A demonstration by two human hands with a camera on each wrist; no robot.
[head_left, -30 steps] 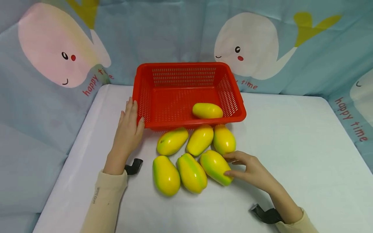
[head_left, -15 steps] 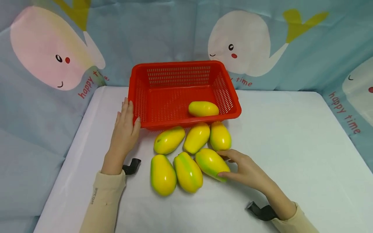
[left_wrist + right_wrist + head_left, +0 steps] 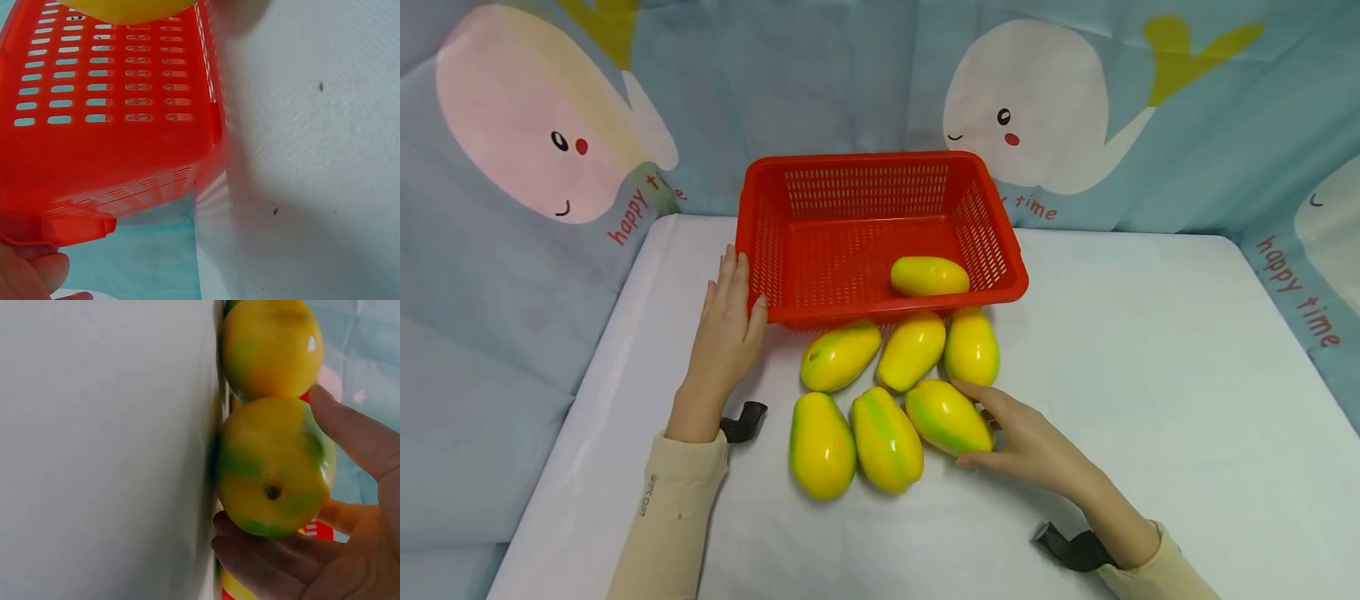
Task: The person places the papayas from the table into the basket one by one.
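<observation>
Fingers of my right hand (image 3: 1036,445) half-open, curved round front-row right papaya (image 3: 947,418) | left hand (image 3: 721,346) straight-fingered against red plastic basket (image 3: 850,313)

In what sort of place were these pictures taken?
Probably a small staged tabletop set, perhaps for recording: a whale-print curtain backs a white table, on which stand a red basket and yellow fruit.

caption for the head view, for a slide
Left hand against a red basket, right hand around a yellow-green fruit, one of six outside.
</observation>
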